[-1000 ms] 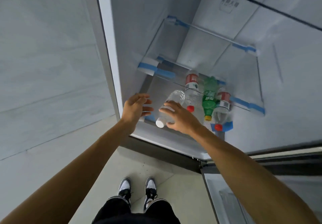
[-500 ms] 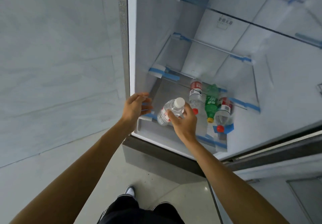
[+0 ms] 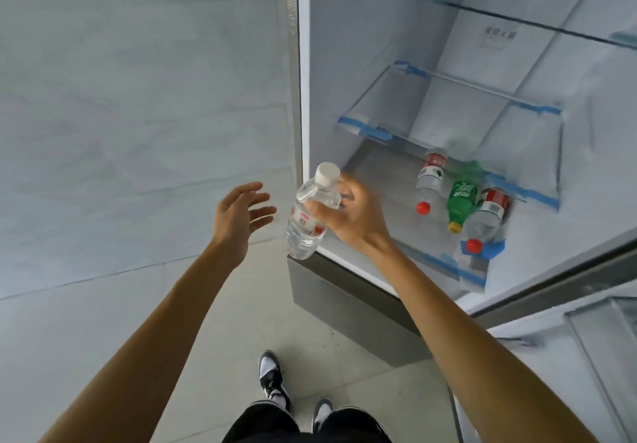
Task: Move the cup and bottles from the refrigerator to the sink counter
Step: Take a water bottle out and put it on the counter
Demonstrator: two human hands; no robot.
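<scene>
My right hand grips a clear water bottle with a white cap and a red label, held upright just outside the left edge of the open refrigerator. My left hand hovers open a short way left of the bottle, palm toward it, not touching. On the refrigerator's bottom shelf stand a clear bottle with a red cap, a green bottle with a yellow cap and another clear red-capped bottle. No cup is in view.
Glass shelves with blue tape sit above the bottles. A grey tiled wall fills the left. The refrigerator door with its bins hangs at lower right. My shoes stand on the pale floor.
My right hand has lifted the white-capped bottle out of the refrigerator and turned it upright, carrying it left past the frame. My left hand has opened wider beside it.
</scene>
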